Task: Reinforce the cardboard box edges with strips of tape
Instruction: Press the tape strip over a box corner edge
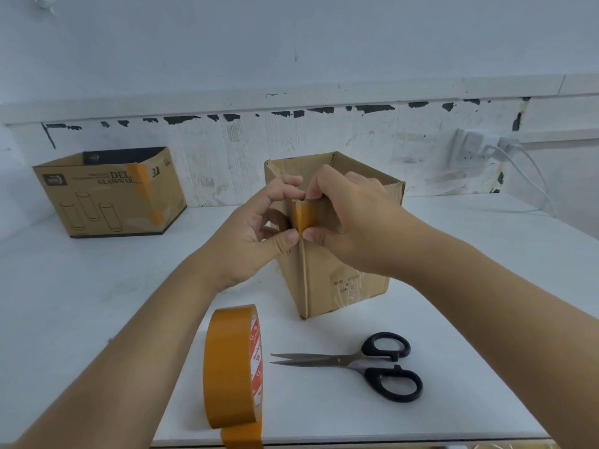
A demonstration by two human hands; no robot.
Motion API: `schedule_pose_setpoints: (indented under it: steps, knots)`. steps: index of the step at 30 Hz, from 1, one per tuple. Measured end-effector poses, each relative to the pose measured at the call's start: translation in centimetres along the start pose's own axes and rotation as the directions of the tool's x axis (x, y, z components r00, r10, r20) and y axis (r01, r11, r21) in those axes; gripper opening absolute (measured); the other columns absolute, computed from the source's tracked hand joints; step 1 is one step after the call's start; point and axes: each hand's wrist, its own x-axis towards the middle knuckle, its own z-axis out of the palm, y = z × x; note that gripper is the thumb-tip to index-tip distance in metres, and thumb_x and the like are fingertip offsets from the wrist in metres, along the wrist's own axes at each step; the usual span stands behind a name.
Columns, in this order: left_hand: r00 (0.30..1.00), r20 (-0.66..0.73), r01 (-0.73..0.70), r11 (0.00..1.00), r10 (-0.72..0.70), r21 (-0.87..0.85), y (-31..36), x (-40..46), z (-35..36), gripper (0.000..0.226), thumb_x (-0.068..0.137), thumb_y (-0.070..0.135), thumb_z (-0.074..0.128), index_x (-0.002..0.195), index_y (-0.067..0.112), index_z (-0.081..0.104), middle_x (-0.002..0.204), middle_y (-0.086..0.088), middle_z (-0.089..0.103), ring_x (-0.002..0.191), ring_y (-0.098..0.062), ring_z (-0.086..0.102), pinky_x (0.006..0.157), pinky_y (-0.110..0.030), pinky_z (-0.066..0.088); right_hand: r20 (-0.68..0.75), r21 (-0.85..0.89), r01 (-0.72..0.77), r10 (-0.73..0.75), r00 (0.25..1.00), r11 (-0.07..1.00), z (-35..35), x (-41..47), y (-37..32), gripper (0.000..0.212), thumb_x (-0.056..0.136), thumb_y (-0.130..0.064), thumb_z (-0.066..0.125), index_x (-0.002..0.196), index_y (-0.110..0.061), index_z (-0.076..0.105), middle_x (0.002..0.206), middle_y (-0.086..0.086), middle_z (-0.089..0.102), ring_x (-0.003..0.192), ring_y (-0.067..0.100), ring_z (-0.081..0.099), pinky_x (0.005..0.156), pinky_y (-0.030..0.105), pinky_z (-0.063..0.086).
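Note:
A plain open-topped cardboard box (343, 277) stands upright in the middle of the white table, one vertical corner edge facing me. A short strip of brown tape (303, 215) is wrapped over the top of that corner. My left hand (259, 228) presses the strip from the left with thumb and fingers. My right hand (350, 215) presses it from the right, thumb at the strip's lower end and fingers at the box rim. A roll of brown tape (231, 367) stands on edge near the table's front, its loose end hanging over the edge.
Black-handled scissors (363, 364) lie shut to the right of the roll, blades pointing left. A second printed glassware box (110, 196) with a tape strip on its corner sits at the back left. A wall socket with a white cable (479, 147) is at the back right.

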Motion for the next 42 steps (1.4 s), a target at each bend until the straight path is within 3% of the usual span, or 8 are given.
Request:
schedule_pose_setpoints:
  steps: [6, 11, 16, 21, 27, 31, 36, 42]
  knots:
    - [1.000, 0.007, 0.024, 0.997, -0.024, -0.067, -0.1, -0.2, -0.2, 0.045, 0.086, 0.009, 0.063, 0.125, 0.029, 0.051, 0.145, 0.009, 0.038, 0.090, -0.022, 0.052, 0.083, -0.023, 0.049, 0.033, 0.025, 0.013, -0.013, 0.999, 1.000, -0.4, -0.2, 0.3, 0.035, 0.084, -0.028, 0.068, 0.097, -0.028, 0.035, 0.086, -0.019, 0.042, 0.082, 0.012, 0.037, 0.076, 0.027, 0.023]
    - [1.000, -0.002, 0.018, 1.000, -0.018, -0.006, 0.0, -0.1, -0.1, 0.046, 0.086, 0.012, 0.063, 0.124, 0.034, 0.050, 0.144, 0.011, 0.038, 0.088, -0.015, 0.053, 0.082, -0.025, 0.050, 0.022, 0.003, 0.003, -0.003, 1.000, 1.000, 0.1, 0.0, 0.2, 0.035, 0.084, -0.029, 0.067, 0.097, -0.028, 0.034, 0.093, -0.012, 0.049, 0.083, 0.013, 0.039, 0.081, 0.028, 0.026]
    - [0.999, 0.029, 0.039, 0.997, -0.038, -0.062, 0.1, -0.3, -0.5, 0.052, 0.084, 0.012, 0.065, 0.125, 0.041, 0.052, 0.143, 0.020, 0.039, 0.090, -0.011, 0.054, 0.082, -0.022, 0.050, 0.019, -0.003, 0.037, -0.037, 0.999, 0.999, -0.1, -0.3, 0.6, 0.031, 0.084, -0.032, 0.066, 0.104, -0.022, 0.043, 0.094, -0.012, 0.049, 0.084, 0.013, 0.040, 0.084, 0.031, 0.029]
    - [1.000, 0.009, 0.018, 0.999, -0.019, 0.038, 0.1, -0.2, -0.1, 0.052, 0.085, 0.014, 0.064, 0.124, 0.043, 0.047, 0.141, 0.021, 0.037, 0.090, -0.015, 0.054, 0.084, -0.028, 0.053, 0.002, -0.040, 0.032, -0.032, 0.999, 0.999, 0.4, -0.1, 0.2, 0.037, 0.084, -0.033, 0.066, 0.098, -0.028, 0.032, 0.098, -0.012, 0.050, 0.087, 0.015, 0.041, 0.087, 0.032, 0.030]
    - [1.000, -0.018, 0.023, 0.998, -0.023, -0.053, 0.3, -0.3, -0.1, 0.039, 0.090, 0.019, 0.058, 0.125, 0.035, 0.052, 0.143, 0.016, 0.040, 0.094, -0.018, 0.055, 0.084, -0.030, 0.054, 0.016, -0.025, 0.046, -0.046, 0.999, 0.999, 0.1, -0.2, 0.4, 0.025, 0.088, -0.030, 0.061, 0.101, -0.023, 0.041, 0.087, -0.014, 0.045, 0.084, 0.014, 0.040, 0.084, 0.032, 0.030]
    - [0.996, -0.079, -0.030, 1.000, 0.029, -0.003, 0.5, 0.1, 0.4, 0.031, 0.090, 0.014, 0.057, 0.117, 0.027, 0.054, 0.135, 0.002, 0.046, 0.086, -0.004, 0.057, 0.078, -0.037, 0.052, 0.003, -0.028, 0.030, -0.030, 1.000, 0.999, 0.2, -0.1, 0.2, 0.027, 0.088, -0.030, 0.060, 0.095, -0.026, 0.034, 0.078, -0.017, 0.040, 0.080, 0.014, 0.038, 0.083, 0.032, 0.030]
    - [0.991, -0.130, -0.034, 0.996, 0.023, -0.088, 0.3, 0.3, 0.5, 0.020, 0.095, 0.015, 0.050, 0.110, 0.025, 0.059, 0.126, 0.003, 0.052, 0.080, -0.003, 0.060, 0.071, -0.022, 0.053, -0.016, -0.002, 0.033, -0.033, 0.999, 0.999, 0.2, -0.1, 0.1, 0.014, 0.094, -0.029, 0.050, 0.093, -0.023, 0.037, 0.076, -0.014, 0.043, 0.078, 0.015, 0.038, 0.082, 0.032, 0.030]
    - [0.987, -0.162, -0.041, 0.989, 0.018, -0.144, 0.3, 0.7, 0.6, 0.023, 0.093, 0.018, 0.051, 0.102, 0.032, 0.067, 0.117, -0.001, 0.056, 0.073, -0.008, 0.058, 0.067, -0.024, 0.051, -0.020, 0.035, 0.010, -0.009, 1.000, 0.999, 0.2, 0.2, 0.2, 0.010, 0.097, -0.026, 0.044, 0.089, -0.021, 0.041, 0.069, -0.014, 0.042, 0.074, 0.015, 0.040, 0.080, 0.032, 0.030]
